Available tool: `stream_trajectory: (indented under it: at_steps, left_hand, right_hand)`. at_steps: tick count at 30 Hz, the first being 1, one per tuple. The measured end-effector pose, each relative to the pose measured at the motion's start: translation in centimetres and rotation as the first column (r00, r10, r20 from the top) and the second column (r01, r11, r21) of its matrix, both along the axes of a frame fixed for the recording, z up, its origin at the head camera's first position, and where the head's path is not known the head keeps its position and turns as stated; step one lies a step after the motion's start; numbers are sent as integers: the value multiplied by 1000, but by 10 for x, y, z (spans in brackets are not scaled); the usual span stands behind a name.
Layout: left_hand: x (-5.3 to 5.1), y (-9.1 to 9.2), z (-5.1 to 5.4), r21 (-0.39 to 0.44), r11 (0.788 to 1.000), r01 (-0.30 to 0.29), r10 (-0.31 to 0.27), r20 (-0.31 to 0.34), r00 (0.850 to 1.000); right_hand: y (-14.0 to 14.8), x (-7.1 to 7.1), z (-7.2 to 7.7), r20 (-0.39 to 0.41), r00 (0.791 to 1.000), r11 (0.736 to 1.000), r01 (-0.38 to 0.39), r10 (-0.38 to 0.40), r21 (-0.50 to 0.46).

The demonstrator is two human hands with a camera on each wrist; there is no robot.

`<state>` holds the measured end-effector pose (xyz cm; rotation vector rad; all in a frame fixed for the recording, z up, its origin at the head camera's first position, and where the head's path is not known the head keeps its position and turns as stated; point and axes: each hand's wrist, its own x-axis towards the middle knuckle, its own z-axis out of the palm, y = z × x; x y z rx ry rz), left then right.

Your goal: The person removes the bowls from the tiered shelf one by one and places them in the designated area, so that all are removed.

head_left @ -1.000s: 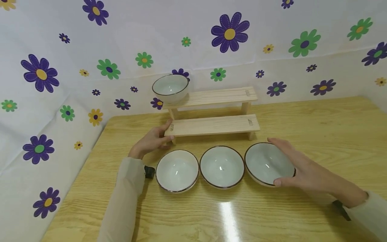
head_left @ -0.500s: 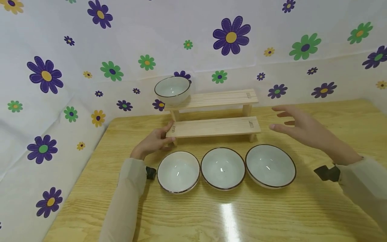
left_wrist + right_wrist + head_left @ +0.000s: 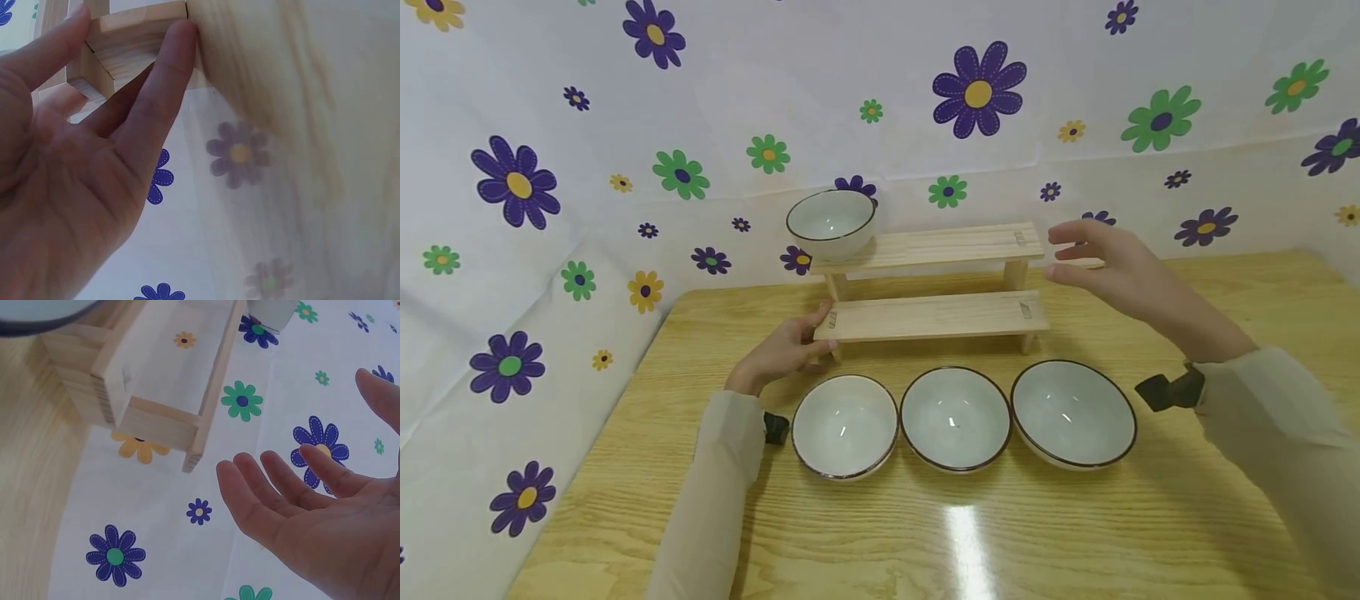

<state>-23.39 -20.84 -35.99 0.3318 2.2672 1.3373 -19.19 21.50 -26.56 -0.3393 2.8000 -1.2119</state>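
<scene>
A two-step wooden stand stands at the back of the table, with a white dark-rimmed bowl on the left end of its upper step. My left hand holds the left end of the lower step between thumb and fingers; the left wrist view shows the fingers against the wooden stand. Beside the upper step's right end, my right hand hovers with fingers spread and nothing in them. In front stand a left bowl, a middle bowl and a right bowl, upright in a row.
The wood-grain table carries everything. A white cloth with printed flowers hangs behind the stand and down the left side. Part of a bowl rim crosses the corner of the right wrist view.
My right hand has let go of the right bowl, risen away from it and drifted left toward the upper step's right end. The left hand keeps its place on the stand.
</scene>
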Motion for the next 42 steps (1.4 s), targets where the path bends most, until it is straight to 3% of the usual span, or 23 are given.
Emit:
stream_trajectory:
  at_steps: [17,36,42]
  left_hand:
    - [2,1,3,-19,1000,8,-8,-16,1000]
    - [-1,0,0,19,1000,-6,6,4,1000]
    - [1,0,3,10,1000,-12,12,9,1000]
  right_hand:
    - [-45,-34,14,19,1000,992,-18,21,-122]
    - [-85,-59,26,69,997,979,-13,27,-201]
    - [-99,-65,26,81,996,963,-14,37,-267]
